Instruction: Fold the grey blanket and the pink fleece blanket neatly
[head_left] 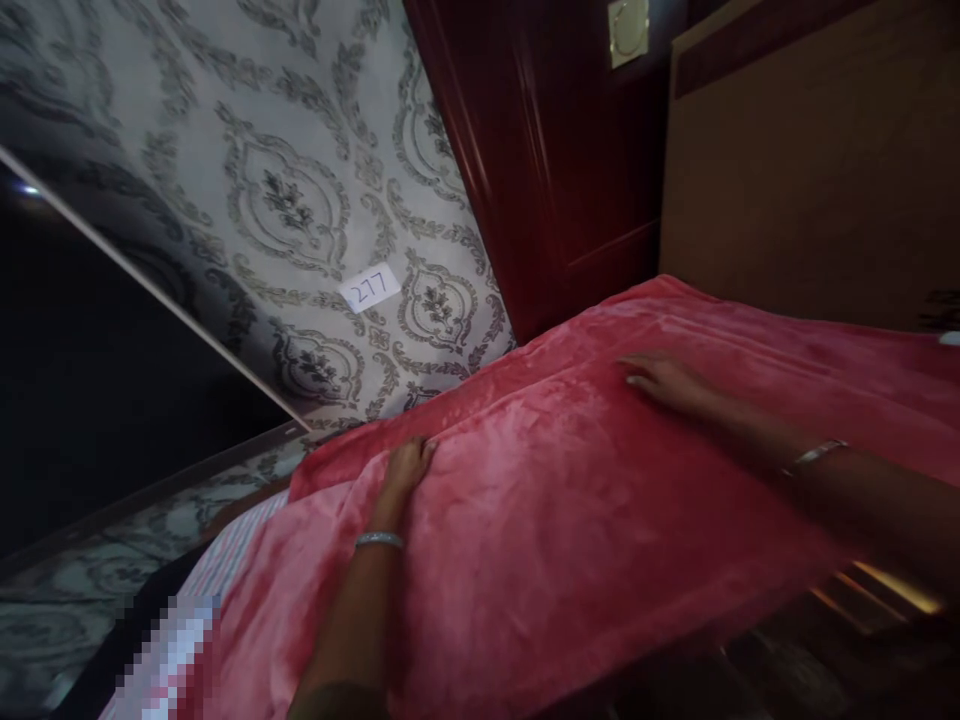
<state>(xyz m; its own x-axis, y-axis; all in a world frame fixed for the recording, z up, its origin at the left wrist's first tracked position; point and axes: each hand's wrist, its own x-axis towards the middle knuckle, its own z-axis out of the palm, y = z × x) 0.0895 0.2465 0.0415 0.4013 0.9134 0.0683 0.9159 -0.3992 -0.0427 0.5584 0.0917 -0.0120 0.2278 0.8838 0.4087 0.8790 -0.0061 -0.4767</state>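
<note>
Head view: red plush blanket spread wide over the bed, covering most of the lower picture, with a fold ridge running from lower left to upper right. Behind it, patterned wallpaper with a small paper label reading 277, and a dark red wooden door. Striped sheet showing under the blanket edge at lower left.

Left hand laid flat on the fold ridge, grip spread, pinching nothing. Right hand also flat on the blanket further along, fingers stretched, holding nothing. Bangle on each wrist.

Probable risks: slippery plush sliding off the near bed edge under its own weight, since only flat palms press it; fold line going crooked if one palm pushes more than the other; bangle catching the pile.
</note>
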